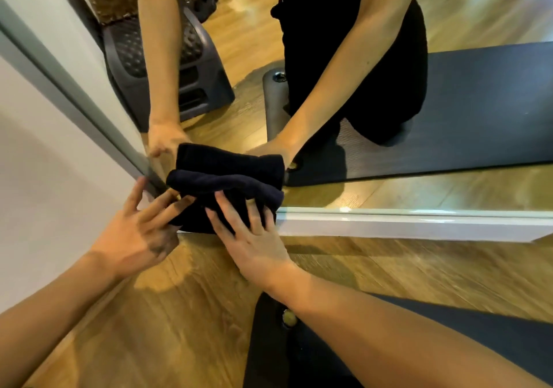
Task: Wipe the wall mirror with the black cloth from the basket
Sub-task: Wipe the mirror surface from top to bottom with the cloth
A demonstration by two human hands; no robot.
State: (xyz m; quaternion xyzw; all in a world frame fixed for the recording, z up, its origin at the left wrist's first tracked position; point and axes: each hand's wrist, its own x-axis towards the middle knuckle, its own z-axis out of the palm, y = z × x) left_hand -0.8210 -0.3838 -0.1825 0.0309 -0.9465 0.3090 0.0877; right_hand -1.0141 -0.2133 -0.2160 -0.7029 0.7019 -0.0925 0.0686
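Observation:
The folded black cloth [221, 191] is pressed against the lower left corner of the wall mirror [389, 184]. My right hand [254, 235] lies flat on the cloth with its fingers spread, pushing it onto the glass. At the cloth's left edge, my left hand [140, 232] touches it with its fingertips, fingers apart. The mirror doubles the cloth, both arms and a kneeling person in black. The basket is not clearly in view.
The mirror's grey frame [74, 103] runs up the left beside a white wall [45, 193]. A white skirting [404, 223] lies under the mirror. Wooden floor [164, 327] is below, with a dark mat [449, 342] at lower right. A grey step stool [194, 82] shows in the reflection.

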